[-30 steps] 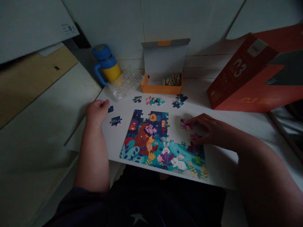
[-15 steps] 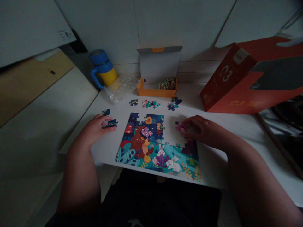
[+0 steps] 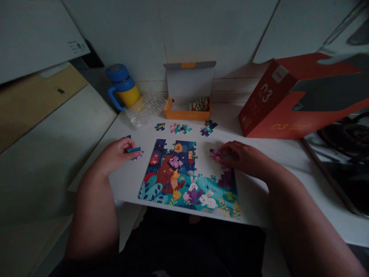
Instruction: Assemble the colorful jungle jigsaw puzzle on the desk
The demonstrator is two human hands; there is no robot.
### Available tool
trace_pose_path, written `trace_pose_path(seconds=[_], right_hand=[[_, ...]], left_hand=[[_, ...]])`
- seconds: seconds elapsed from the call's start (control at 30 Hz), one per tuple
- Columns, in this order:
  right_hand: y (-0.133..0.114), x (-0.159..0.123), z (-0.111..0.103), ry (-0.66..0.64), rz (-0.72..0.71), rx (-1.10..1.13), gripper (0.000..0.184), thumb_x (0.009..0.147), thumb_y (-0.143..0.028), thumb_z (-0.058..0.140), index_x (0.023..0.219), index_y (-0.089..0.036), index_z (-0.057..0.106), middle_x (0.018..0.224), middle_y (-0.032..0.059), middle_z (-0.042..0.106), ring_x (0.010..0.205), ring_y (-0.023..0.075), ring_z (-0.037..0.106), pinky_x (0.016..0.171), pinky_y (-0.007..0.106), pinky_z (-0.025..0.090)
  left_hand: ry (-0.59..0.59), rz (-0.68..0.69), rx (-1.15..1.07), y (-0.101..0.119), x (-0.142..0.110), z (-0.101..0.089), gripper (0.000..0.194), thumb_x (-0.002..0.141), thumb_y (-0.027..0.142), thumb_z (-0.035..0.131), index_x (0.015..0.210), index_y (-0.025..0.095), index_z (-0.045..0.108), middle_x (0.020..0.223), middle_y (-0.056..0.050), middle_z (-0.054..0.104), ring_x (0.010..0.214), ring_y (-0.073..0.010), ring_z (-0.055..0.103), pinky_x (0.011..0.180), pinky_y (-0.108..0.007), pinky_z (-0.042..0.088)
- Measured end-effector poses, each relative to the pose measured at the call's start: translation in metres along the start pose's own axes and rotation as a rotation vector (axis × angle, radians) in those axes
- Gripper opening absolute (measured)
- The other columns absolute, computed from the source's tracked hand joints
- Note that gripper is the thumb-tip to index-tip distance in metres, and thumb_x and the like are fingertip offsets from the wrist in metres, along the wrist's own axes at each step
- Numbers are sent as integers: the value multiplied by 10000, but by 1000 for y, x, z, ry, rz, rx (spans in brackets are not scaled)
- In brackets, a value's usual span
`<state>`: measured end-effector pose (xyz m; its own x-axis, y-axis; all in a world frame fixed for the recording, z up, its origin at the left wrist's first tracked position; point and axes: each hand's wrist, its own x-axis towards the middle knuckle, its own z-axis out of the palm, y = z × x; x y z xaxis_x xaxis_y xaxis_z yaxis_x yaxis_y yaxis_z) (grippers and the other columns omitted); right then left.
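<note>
A partly assembled jigsaw puzzle with a bear and rabbits lies in front of me, its upper right open to the white tabletop. One loose purple piece rests on top of the bear area. Left of the puzzle, my left hand pinches a dark blue puzzle piece; another piece with purple shows just beneath it. My right hand has its fingers closed on a purple puzzle piece at the gap's right side, partly hidden by the fingers.
Loose pieces lie behind the puzzle: one dark piece, a pink and teal group and a dark group. Farther back stand an open orange box, a blue-yellow bottle with clear plastic wrap, and a large red box.
The piece in my left hand has tilted, and another piece now shows under it. My right hand stays at the purple piece. The whole view has shifted slightly.
</note>
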<state>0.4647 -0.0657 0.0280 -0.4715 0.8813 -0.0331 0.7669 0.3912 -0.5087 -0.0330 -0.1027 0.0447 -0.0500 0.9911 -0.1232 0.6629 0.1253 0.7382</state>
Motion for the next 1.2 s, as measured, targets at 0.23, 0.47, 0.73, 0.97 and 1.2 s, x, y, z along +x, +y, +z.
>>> trace_pose_path(seconds=[0.23,0.47,0.73,0.97,1.2], right_hand=[[-1,1,-1,-8,16,6,366,946,-572,716,1137,-261,742,989,59,765,808,223,691,732,349,498],[-5,2,-5,-21,65,43,335,946,-554,712,1086,-256,770,862,34,753,700,192,646,643,320,445],[4,3,-2,92,211,-45,364,955,-570,707,1132,-254,746,783,21,736,655,192,637,610,304,396],[3,4,-1,171,270,-156,326,1004,-494,637,1192,-246,732,826,48,753,703,218,657,638,315,390],[12,4,0,295,331,-226,331,1011,-507,620,1137,-234,759,876,78,774,692,227,649,637,335,380]], left_hand=[[-230,118,-166,82,8,44,375,811,504,811,1053,253,675,928,-44,750,867,-240,747,792,-412,633],[-473,268,-225,135,25,89,194,921,336,689,1099,263,713,1029,-62,758,921,-197,746,797,-360,655],[-400,409,-419,123,44,145,158,926,217,719,1080,183,714,991,-50,735,891,-149,705,802,-296,634],[-233,436,-422,108,45,156,165,940,190,732,1104,184,713,1002,-47,750,852,-147,732,828,-317,644],[-150,443,-450,106,51,152,247,934,141,708,1178,183,721,1080,-65,759,966,-164,732,937,-348,645]])
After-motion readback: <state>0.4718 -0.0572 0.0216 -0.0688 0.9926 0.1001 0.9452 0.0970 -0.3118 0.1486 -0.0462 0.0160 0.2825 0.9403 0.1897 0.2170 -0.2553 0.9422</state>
